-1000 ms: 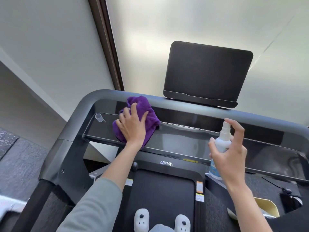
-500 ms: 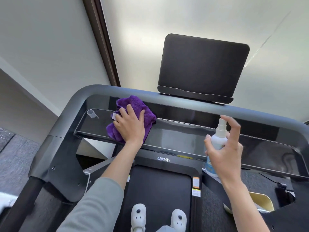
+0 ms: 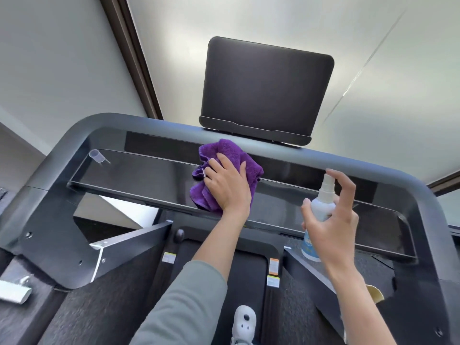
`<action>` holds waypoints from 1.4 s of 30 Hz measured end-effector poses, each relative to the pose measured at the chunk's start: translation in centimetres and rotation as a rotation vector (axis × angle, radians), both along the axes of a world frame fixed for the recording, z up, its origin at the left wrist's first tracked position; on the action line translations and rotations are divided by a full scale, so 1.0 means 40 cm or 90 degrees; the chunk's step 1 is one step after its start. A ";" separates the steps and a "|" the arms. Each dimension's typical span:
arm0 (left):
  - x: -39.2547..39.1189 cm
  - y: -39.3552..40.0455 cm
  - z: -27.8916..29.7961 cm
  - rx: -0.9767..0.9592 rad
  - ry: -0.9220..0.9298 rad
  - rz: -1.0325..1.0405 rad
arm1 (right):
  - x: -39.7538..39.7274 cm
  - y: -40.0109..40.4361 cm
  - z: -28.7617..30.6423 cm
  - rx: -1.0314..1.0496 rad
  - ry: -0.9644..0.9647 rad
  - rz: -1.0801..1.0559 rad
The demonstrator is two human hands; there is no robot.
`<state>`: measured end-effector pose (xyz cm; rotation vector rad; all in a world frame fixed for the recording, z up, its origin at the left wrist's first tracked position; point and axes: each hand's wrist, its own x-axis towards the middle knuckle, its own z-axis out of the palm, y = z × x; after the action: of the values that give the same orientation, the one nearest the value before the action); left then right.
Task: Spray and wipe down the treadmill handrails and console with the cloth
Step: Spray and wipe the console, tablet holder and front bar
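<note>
A bunched purple cloth (image 3: 234, 155) lies on the glossy black console panel (image 3: 139, 175) of the treadmill, near its middle. My left hand (image 3: 229, 185) presses flat on the cloth with straight fingers. My right hand (image 3: 331, 220) grips a white spray bottle (image 3: 322, 205) upright over the right part of the panel, with the index finger raised over the nozzle. The grey handrail frame (image 3: 82, 135) curves round the console. A dark tablet holder (image 3: 266, 90) stands on the frame's far bar.
A small clear plastic cap (image 3: 97, 155) sits at the panel's left end. The black running belt (image 3: 219, 282) and a white shoe (image 3: 245, 322) lie below. A frosted window and a brown frame (image 3: 129, 56) rise behind the treadmill.
My left hand has slid the purple cloth rightward along the console panel, from its left part to near the middle. My right hand still holds the spray bottle upright.
</note>
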<state>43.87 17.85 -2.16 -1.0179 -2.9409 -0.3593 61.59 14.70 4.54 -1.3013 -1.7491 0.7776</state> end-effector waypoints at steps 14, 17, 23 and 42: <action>0.358 0.112 -0.010 0.050 0.070 -0.146 | 0.291 0.022 -0.026 0.007 -0.002 -0.130; 0.434 0.133 -0.009 0.029 0.078 -0.197 | 0.337 0.018 -0.027 0.008 0.001 -0.157; 0.551 0.174 -0.004 0.014 0.060 -0.271 | 0.412 -0.005 -0.029 0.009 -0.008 -0.210; 0.679 0.192 -0.028 0.096 0.027 -0.581 | 0.485 -0.033 -0.041 0.003 -0.006 -0.301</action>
<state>71.01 25.53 -3.29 -2.2242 -2.1675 -0.5236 80.99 13.40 2.89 -1.6320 -1.3640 0.4953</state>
